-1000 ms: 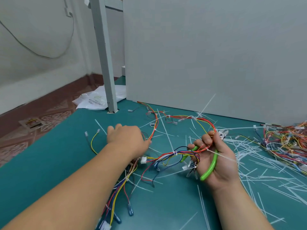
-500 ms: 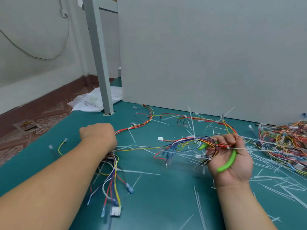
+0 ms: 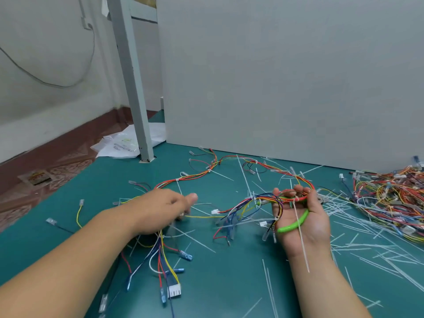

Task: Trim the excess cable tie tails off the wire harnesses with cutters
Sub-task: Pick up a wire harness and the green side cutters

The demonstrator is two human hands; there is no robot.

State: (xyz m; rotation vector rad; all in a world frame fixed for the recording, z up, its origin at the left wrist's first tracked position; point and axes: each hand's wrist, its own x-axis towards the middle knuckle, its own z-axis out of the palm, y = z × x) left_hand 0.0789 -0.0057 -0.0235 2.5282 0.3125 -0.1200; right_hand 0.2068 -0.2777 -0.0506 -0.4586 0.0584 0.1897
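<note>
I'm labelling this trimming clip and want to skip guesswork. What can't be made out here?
Head view only:
Blades of the green-handled cutters: hidden by the right hand and harness wires.
What the left hand grips: its back faces the camera, blurred.
Harness pile: cut off by the right edge.
Print on the white bag: too small.

Taken from a single wide-angle camera on the head, facing forward and down onto the teal table [image 3: 229, 283]. Close enough to fill the lower part with both forearms, with the left hand [image 3: 160, 210] at 7 o'clock and the right hand [image 3: 302, 221] at 4 o'clock. Reaching as far as the grey post [image 3: 132, 88] at 11 o'clock and the white panel [image 3: 286, 76] at 1 o'clock.
</note>
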